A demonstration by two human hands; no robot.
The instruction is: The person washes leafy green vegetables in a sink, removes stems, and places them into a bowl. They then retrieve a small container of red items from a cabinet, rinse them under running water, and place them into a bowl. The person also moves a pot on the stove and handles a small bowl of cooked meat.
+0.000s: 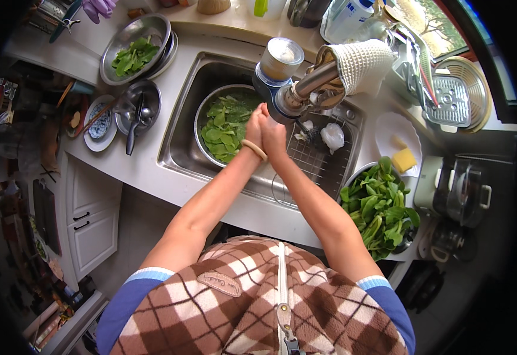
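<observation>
My left hand point(254, 128), with a pale bangle point(255, 150) at its wrist, presses against my right hand point(274, 135). Both are under the faucet's filter head point(283, 104), which hides part of the fingers. Whether anything lies between the palms cannot be seen. To their left, a round metal basin point(200, 133) stands in the stainless steel sink point(176, 148). Green leaves point(220, 126) float in water inside it. A clear filter cartridge point(281, 60) tops the faucet fitting.
A wire rack point(316, 155) and a crumpled white plastic bag point(332, 136) occupy the sink's right side. Loose leafy greens point(378, 208) overflow a bowl at right, near a yellow sponge point(403, 160). At left are a metal bowl point(163, 29) with leaves and a knife point(133, 133).
</observation>
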